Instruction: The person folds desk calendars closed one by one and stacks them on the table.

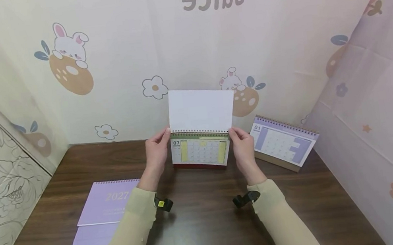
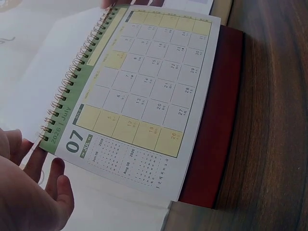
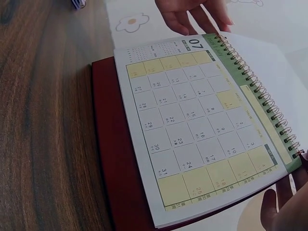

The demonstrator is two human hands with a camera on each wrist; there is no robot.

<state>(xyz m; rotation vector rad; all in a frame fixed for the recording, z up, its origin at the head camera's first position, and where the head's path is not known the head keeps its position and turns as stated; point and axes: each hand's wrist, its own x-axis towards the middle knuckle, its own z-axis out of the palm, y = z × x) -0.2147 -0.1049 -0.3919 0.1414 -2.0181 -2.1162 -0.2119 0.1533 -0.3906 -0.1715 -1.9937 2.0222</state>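
Sleeves [image 1: 128,241], pale yellow-green, nearest; my two forearms reach forward from the bottom edge. Rabbit-and-flower printed cloth [image 1: 116,47] fills the back, with "Juice" reading mirrored. Dark brown wood-grain surface [image 1: 201,233] below it. July 2026 desk calendar [image 1: 200,148] stands at the far middle of the surface, against the backdrop side, between my hands, 07 grid facing me. Its blank white page [image 1: 200,108] is raised above the coil; dark red base [image 2: 214,120] shows under the grid. Lilac 2027 desk calendar [image 1: 99,212] lies on the surface at left, partly under my left sleeve. Purple-and-white 01 desk calendar [image 1: 279,143] stands angled at right, tan base, just beside my right hand. Left hand [image 1: 157,150] holds the July one at the left end of the coil, fingers narrow on the corner. Right hand [image 1: 243,145] pinches the right end, thumb in front, fingers behind. Black wrist straps [image 1: 242,200], one per wrist; left one carries a yellow tag [image 1: 160,203]. Metal coil [image 3: 257,87], gold-toned loops, runs along the green header strip.
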